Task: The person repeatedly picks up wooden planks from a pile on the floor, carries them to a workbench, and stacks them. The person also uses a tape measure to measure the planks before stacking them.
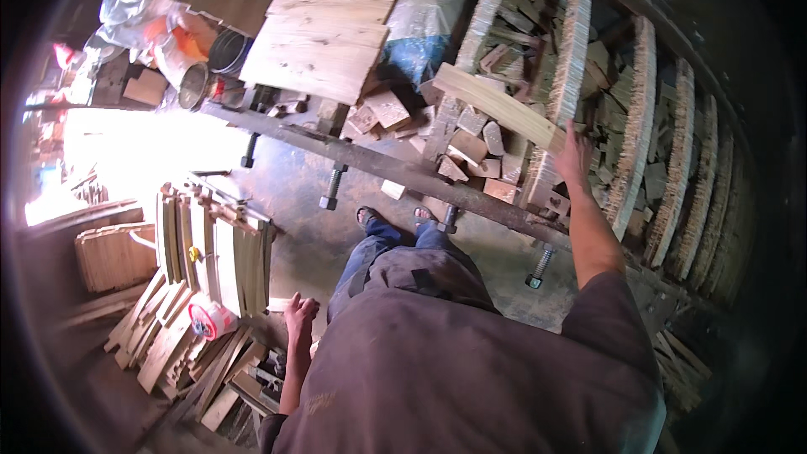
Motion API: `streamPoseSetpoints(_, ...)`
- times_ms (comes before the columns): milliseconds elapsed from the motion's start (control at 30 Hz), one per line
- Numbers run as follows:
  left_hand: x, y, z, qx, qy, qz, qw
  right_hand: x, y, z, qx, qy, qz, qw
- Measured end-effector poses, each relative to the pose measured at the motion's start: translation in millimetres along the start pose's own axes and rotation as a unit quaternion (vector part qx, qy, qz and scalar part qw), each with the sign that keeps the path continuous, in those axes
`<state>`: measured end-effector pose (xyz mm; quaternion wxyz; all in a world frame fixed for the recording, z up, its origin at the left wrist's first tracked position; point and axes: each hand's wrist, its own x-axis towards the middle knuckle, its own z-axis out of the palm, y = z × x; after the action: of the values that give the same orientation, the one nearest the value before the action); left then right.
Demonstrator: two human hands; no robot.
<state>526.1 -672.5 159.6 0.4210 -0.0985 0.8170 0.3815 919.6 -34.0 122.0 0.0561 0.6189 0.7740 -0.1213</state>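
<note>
My right hand (574, 154), arm stretched forward, grips the near end of a short, pale wooden board (500, 107). The board lies slantwise across the slats of a heavy frame, its far end pointing up and left. Under that hand runs a rough-edged slat (568, 50). Low at my left side hangs my left hand (301, 316), its fingers curled in and nothing visible in them. Beside it a stack of upright boards (227, 261) stands on the floor.
A metal beam with large bolts (334, 187) crosses in front of me. Wood offcuts (479, 147) fill gaps between slats. A wide panel (324, 38) lies at the far left of the frame. A white-and-red tub (212, 318) sits on loose boards (168, 345) at left.
</note>
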Motion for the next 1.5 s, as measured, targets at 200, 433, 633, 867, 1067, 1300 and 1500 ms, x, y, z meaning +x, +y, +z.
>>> streamPoseSetpoints(200,-13,46,20,0.173,-0.001,0.090,0.981,40,54,126,0.112,0.174,-0.202,0.957)
streamPoseSetpoints(433,-52,0,17,0.166,0.040,0.062,0.983,29,23,83,-0.120,0.063,-0.124,0.983)
streamPoseSetpoints(633,-64,-63,-15,0.124,0.097,-0.016,0.987,26,-44,50,-0.078,-0.009,0.026,0.997)
streamPoseSetpoints(867,-16,-113,-93,0.019,0.145,-0.051,0.988,-1,-121,63,0.004,0.040,-0.060,0.997)
streamPoseSetpoints(1067,85,-104,-188,0.081,0.192,-0.032,0.977,-72,-233,26,0.026,0.061,-0.110,0.992)
streamPoseSetpoints(1300,227,-70,-288,0.277,0.179,0.052,0.943,-155,-330,22,-0.020,-0.069,-0.175,0.982)
streamPoseSetpoints(1500,309,-67,-355,0.404,0.095,0.055,0.908,-292,-494,8,-0.132,-0.183,-0.299,0.927)
